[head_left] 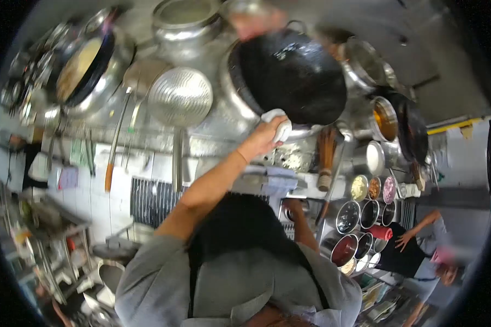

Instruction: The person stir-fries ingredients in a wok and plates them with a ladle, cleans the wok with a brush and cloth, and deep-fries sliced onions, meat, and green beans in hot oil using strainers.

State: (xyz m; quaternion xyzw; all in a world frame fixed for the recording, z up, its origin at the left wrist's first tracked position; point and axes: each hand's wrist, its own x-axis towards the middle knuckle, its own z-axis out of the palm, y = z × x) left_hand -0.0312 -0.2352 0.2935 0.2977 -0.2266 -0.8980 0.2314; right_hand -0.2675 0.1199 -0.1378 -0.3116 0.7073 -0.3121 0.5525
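Just beyond the fingers of the left hand (264, 136) sits a wide, black, round-bottomed metal wok (292, 71), seemingly tilted, its near rim against the bunched white cloth (283, 131) that those fingers clasp. Nearer the body, below and right of them, the right hand (294, 205) is beside a black apron (232, 223); I cannot tell whether its fingers grip anything. Left of the clasping fingers lies a round, perforated silver skimmer (181, 97); to their right, a brown bundled-bristle brush (326, 152). Should the cloth be thin or damp, a hot rim could burn the fingers; should it slide, the wok could drop or swing. A rightward lurch might spill the steel bowl of orange liquid (385, 120).
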